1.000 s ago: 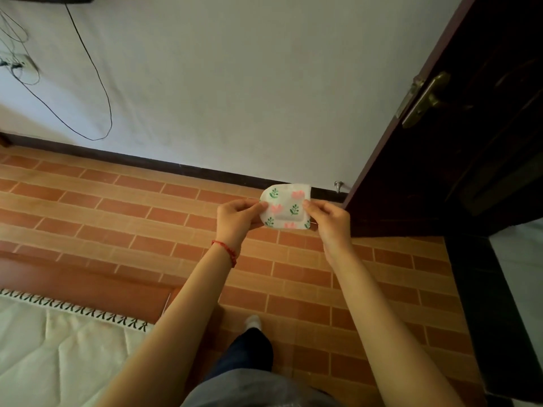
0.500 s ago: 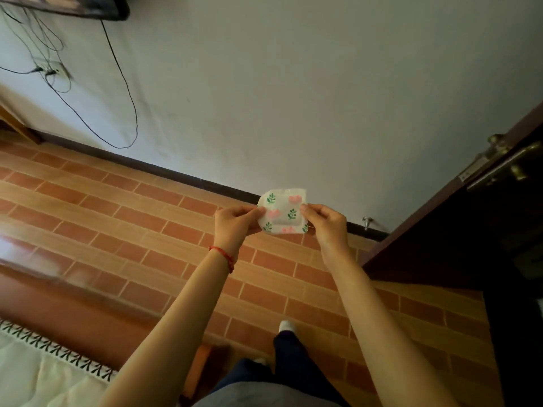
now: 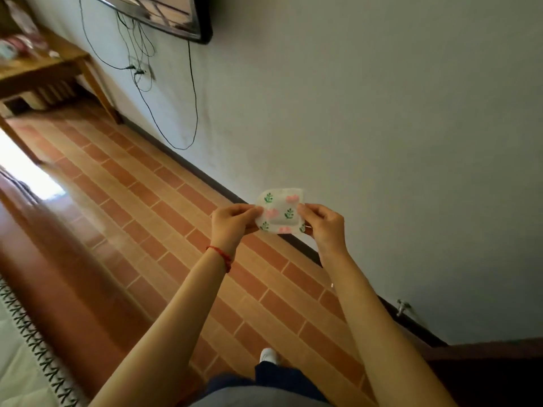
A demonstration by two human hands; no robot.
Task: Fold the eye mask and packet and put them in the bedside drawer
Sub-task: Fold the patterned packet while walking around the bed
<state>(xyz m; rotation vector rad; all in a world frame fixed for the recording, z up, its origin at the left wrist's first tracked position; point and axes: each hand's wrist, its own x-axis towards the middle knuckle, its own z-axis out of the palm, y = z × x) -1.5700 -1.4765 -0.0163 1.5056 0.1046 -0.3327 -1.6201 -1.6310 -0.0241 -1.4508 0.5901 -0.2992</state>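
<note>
The folded eye mask [image 3: 279, 210] hangs between both hands, the left hand [image 3: 232, 223] pinching its left edge and the right hand [image 3: 323, 224] its right. It looks light, soft and floppy, so pinching opposite edges should keep the fold from springing open.

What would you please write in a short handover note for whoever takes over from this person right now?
Left hand: pinches the left edge of the folded floral eye mask.
Right hand: pinches its right edge.
The mask is held in the air in front of the white wall, above the tiled floor.
Done: the mask looks folded small.
Left: the packet cannot be told apart and the bedside drawer is not in view; stow everything there.
</note>
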